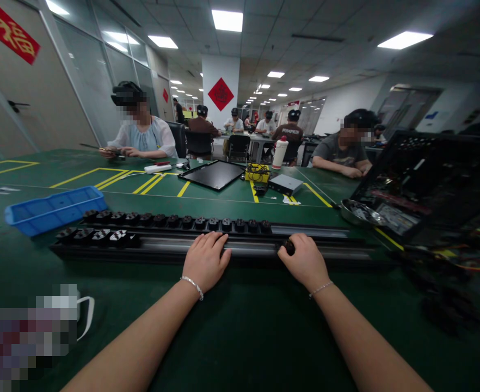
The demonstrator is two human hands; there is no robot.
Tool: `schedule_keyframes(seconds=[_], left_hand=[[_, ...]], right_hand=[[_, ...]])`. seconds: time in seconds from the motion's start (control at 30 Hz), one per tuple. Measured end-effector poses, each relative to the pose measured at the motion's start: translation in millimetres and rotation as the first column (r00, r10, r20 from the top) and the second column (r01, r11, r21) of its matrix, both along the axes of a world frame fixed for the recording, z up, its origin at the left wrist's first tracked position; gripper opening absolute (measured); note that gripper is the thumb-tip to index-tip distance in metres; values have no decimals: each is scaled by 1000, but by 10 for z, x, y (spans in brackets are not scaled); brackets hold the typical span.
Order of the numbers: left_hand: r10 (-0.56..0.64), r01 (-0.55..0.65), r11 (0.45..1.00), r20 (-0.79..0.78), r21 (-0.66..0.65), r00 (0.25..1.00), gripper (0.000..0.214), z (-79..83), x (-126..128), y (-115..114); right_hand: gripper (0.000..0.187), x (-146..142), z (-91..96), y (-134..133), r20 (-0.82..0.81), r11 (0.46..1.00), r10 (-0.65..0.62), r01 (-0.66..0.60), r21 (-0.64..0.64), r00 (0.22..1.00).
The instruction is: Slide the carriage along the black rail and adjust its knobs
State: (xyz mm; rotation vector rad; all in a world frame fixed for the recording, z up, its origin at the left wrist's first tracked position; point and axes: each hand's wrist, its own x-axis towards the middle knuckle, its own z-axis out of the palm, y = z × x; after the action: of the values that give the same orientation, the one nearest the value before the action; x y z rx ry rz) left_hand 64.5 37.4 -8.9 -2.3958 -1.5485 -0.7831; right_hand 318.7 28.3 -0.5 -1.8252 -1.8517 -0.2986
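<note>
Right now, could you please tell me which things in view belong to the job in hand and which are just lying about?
Job, it seems: long black rails; small black modules; small dark piece at the right hand.

Apparently lying about: white red-capped bottle; grey rectangular box; flat black rectangular panel.

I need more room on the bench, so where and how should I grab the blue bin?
Probably grip the blue bin by the raised wall at its left end, coming from the left with your left hand. The bin is long, and that end points away from the black rails, which crowd its right end. Its thin edge should suit a thumb-and-finger pinch.
</note>
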Motion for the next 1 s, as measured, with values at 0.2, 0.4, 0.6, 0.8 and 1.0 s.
schedule_keyframes(seconds=[0.2,0.4,0.6,0.8,1.0], left_hand=[[5,-5,1000,-11,-5,1000,41,14,0,-8],[-3,3,1000,-5,-2,1000,40,9,2,-5],[2,-2,1000,-3,-6,1000,41,6,1,-5],[8,-9,1000,-22,-23,1000,42,21,5,-8],[3,-3,1000,-18,-20,1000,42,13,1,-5]], right_hand=[[19,32,25,-38,44,1000,-20,20,5,999],[21,49,9,-38,35,1000,-15,14,14,999],[20,30,24,-46,30,1000,-21,21,18,999],[18,37,13,-33,36,1000,-26,26,6,999],[15,44,-4,-24,54,999,-46,46,10,997]])
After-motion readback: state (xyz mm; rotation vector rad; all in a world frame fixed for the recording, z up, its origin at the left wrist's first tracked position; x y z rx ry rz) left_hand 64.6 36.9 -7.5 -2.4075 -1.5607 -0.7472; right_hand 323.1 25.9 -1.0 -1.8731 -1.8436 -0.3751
